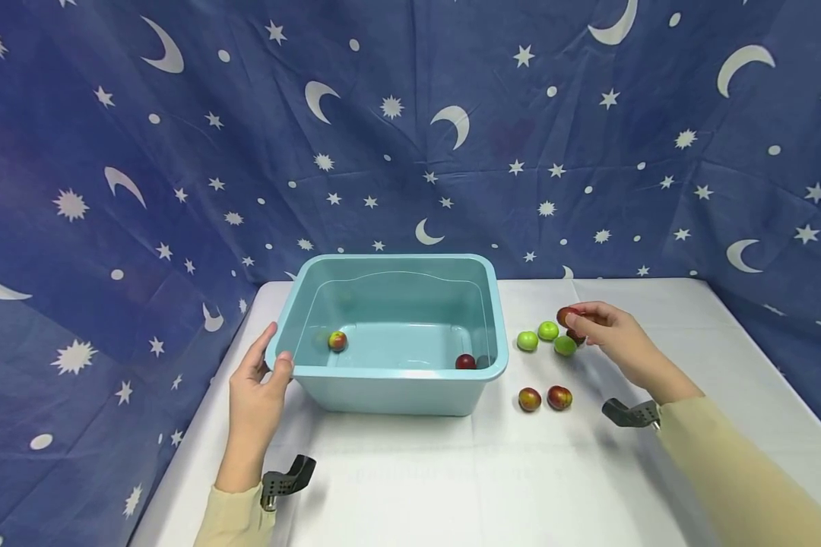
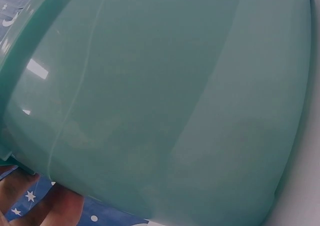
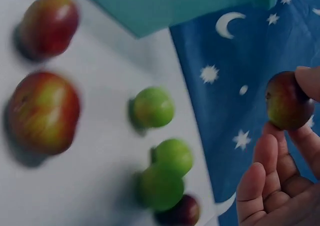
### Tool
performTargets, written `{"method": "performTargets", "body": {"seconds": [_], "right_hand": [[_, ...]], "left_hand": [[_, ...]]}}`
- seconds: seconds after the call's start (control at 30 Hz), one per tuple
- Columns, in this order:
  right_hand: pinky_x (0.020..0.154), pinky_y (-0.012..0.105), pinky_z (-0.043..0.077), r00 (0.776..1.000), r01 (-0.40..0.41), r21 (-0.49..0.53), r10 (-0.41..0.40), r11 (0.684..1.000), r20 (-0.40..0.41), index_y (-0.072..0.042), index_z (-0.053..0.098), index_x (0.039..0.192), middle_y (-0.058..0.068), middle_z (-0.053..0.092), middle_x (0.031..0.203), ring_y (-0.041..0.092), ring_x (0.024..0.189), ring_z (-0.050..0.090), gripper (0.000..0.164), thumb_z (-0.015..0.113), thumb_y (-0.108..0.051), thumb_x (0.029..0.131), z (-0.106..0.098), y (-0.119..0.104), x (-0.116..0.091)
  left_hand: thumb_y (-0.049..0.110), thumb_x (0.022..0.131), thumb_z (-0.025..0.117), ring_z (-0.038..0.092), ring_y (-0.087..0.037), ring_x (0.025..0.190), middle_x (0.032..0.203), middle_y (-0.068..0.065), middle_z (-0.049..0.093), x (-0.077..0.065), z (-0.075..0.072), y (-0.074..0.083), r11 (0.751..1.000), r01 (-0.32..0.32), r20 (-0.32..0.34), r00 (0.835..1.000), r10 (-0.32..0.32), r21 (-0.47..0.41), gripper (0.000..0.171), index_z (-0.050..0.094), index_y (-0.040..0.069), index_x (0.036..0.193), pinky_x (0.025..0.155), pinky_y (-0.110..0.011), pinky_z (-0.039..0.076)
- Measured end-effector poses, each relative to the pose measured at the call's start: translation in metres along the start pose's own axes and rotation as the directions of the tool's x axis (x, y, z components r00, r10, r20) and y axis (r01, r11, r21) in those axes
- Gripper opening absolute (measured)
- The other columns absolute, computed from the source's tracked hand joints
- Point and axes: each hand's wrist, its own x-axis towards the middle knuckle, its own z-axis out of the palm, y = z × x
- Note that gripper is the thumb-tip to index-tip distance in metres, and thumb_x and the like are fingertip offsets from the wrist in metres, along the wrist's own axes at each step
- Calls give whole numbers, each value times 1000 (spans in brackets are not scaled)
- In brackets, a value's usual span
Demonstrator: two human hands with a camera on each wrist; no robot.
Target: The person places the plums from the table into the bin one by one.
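A light blue plastic tub [image 1: 390, 391] stands on the table, and my left hand [image 1: 256, 395] grips its rim at the left front corner. In the left wrist view the fingers [image 2: 62, 206] curl under the rim. Inside the tub lie a red-yellow plum [image 1: 337, 341] and a dark red plum [image 1: 465, 362]. To the right, my right hand [image 1: 605, 334] pinches another dark red plum [image 3: 287, 101] between thumb and fingertips, raised above the table. Below it are three green plums [image 1: 527, 341] and one more dark plum [image 3: 185, 211], partly hidden.
Two red-yellow plums [image 1: 544, 399] lie on the white tablecloth [image 1: 410, 471] nearer to me, right of the tub. A dark blue curtain [image 1: 410, 152] with moons and stars hangs behind the table and along its sides.
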Motion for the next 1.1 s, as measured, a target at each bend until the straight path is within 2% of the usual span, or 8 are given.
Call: {"method": "performTargets", "body": {"seconds": [0.13, 0.3, 0.4, 0.67, 0.93, 1.1], "right_hand": [[93, 41, 40, 999, 32, 53, -30, 998, -35, -5, 48, 130, 11, 57, 118, 22, 98, 56, 61, 61, -50, 91, 1, -19, 3], [80, 27, 47, 993, 99, 99, -92, 990, -80, -7, 51, 125, 4, 58, 108, 19, 93, 52, 52, 62, -46, 92, 4, -41, 9], [77, 24, 49, 988, 132, 127, -120, 983, -97, -6, 52, 124, 5, 58, 105, 20, 93, 53, 51, 63, -44, 92, 7, -56, 13], [82, 26, 48, 987, 149, 137, -140, 979, -75, -8, 53, 124, 9, 57, 115, 24, 99, 50, 53, 64, -48, 90, 15, -97, 24], [82, 27, 49, 988, 155, 240, -147, 958, -49, -9, 53, 124, 9, 54, 120, 24, 102, 51, 54, 67, -46, 89, 31, -127, 39], [86, 31, 47, 988, 153, 279, -153, 948, -25, -10, 54, 124, 8, 55, 121, 27, 105, 50, 53, 69, -46, 87, 46, -141, 49]], "left_hand": [[20, 95, 60, 55, -17, 112, 140, 3, 51, 0, 0, 2, 1000, -15, 3, 1000, 15, -12, 48, 51, 24, 142, 76, -13, 48], [21, 95, 60, 56, -16, 108, 139, 4, 52, 0, 0, 0, 1000, -8, -4, 1000, 8, -2, 48, 51, 23, 142, 75, -14, 49], [21, 95, 60, 57, -14, 105, 138, 3, 52, 0, 0, -1, 1000, -4, -6, 1000, 4, -3, 47, 52, 25, 142, 74, -15, 50], [19, 95, 60, 56, -14, 103, 138, 2, 52, -1, 1, 1, 1000, 6, 4, 1000, -6, -28, 48, 51, 25, 142, 74, -14, 50], [14, 95, 58, 56, -12, 104, 140, -5, 50, 1, 2, 2, 1000, 26, 11, 1000, -26, -18, 50, 49, 17, 144, 75, -13, 49], [15, 95, 58, 55, -12, 107, 140, 0, 51, 0, 1, 3, 999, 14, 6, 1000, -14, -31, 49, 50, 22, 143, 76, -13, 50]]}}
